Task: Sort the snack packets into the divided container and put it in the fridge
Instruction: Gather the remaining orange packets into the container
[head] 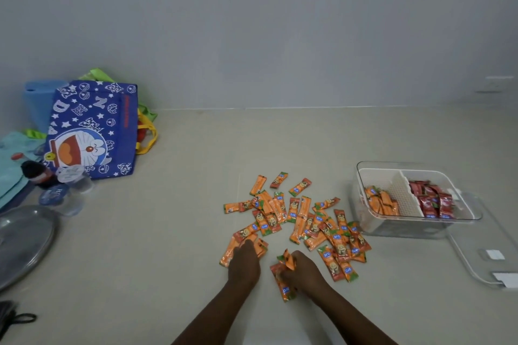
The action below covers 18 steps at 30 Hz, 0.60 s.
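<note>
My right hand (301, 270) is closed around a small bunch of orange packets (284, 274). My left hand (244, 262) presses flat, fingers narrow, on packets at the pile (297, 218) edge. I should gather a full handful, then load the container (414, 202), orange side left of its divider.

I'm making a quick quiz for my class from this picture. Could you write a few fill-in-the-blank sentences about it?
1. The right hand grips a bunch of ____ packets.
2. In the divided container, the right compartment holds ____ packets.
3. The loose pile lies to the ____ of the container.
4. The left hand rests on packets, palm ____.

Missing words: orange; red; left; down
</note>
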Each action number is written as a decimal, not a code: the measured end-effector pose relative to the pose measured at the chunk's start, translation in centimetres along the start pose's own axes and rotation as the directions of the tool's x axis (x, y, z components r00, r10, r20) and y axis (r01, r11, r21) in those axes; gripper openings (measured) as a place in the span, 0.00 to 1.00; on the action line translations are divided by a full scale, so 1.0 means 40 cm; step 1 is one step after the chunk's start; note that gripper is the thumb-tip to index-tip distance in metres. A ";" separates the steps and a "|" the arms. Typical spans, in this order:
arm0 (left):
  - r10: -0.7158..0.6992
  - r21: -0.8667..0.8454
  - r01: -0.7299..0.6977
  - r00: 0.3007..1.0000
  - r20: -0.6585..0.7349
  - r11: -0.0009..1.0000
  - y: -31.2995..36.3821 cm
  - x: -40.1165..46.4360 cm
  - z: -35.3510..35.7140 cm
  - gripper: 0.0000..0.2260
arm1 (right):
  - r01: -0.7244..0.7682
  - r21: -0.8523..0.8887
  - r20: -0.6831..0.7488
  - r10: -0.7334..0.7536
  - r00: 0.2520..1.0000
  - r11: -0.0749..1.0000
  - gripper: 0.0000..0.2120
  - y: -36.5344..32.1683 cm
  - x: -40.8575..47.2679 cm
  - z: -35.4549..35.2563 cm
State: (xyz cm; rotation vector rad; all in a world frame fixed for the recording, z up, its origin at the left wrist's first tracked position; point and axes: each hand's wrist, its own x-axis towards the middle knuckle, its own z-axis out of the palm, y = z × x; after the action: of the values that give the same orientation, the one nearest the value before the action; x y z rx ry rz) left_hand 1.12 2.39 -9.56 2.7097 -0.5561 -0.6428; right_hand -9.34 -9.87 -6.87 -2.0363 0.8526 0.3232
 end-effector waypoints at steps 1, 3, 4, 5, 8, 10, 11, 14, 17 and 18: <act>-0.008 0.014 0.008 1.000 -0.005 1.000 -0.001 0.002 0.000 0.18 | -0.009 -0.029 -0.018 0.009 1.000 1.000 0.10 -0.001 -0.003 0.006; -0.012 0.062 0.011 1.000 0.019 0.998 -0.002 0.008 -0.009 0.16 | -0.027 -0.073 -0.047 0.023 0.999 0.997 0.13 0.004 -0.006 0.019; -0.007 0.085 0.003 0.999 0.042 0.996 -0.006 0.009 -0.013 0.15 | -0.041 -0.095 -0.051 0.036 0.998 0.995 0.15 0.008 -0.008 0.025; -0.003 0.087 -0.001 0.998 0.056 0.996 -0.010 0.008 -0.017 0.16 | -0.047 -0.133 -0.061 0.039 0.997 0.990 0.17 0.013 -0.009 0.033; -0.006 -0.038 0.008 0.998 0.068 0.999 -0.026 -0.006 -0.019 0.17 | -0.059 -0.228 -0.076 0.042 0.996 0.972 0.19 0.025 -0.016 0.051; 0.005 -0.191 0.006 0.998 0.055 0.982 -0.033 -0.022 -0.017 0.16 | -0.027 -0.244 -0.043 0.017 0.999 0.969 0.09 0.028 -0.015 0.049; 0.001 -0.263 0.014 0.998 0.057 0.965 -0.034 -0.031 -0.018 0.16 | -0.005 -0.247 -0.003 0.005 1.000 0.969 0.10 0.030 -0.015 0.045; -0.044 -0.412 0.064 0.997 0.057 0.909 -0.018 -0.053 -0.020 0.13 | 0.020 -0.220 0.065 -0.006 0.998 0.975 0.14 0.041 -0.015 0.027; -0.094 -0.547 0.108 0.994 0.054 0.830 0.026 -0.070 -0.021 0.14 | -0.056 -0.005 0.081 0.056 0.995 0.998 0.09 0.068 -0.028 -0.010; -0.100 -0.567 0.115 0.993 0.058 0.816 0.046 -0.074 -0.020 0.14 | -0.084 0.058 0.066 0.080 0.995 0.995 0.07 0.074 -0.037 -0.033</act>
State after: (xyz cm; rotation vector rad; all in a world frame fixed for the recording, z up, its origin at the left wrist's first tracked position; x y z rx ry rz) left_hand -1.48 2.20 -7.14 2.1712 -0.1667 -0.7335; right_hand -12.55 -11.39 -7.22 -1.9282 0.8983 0.4006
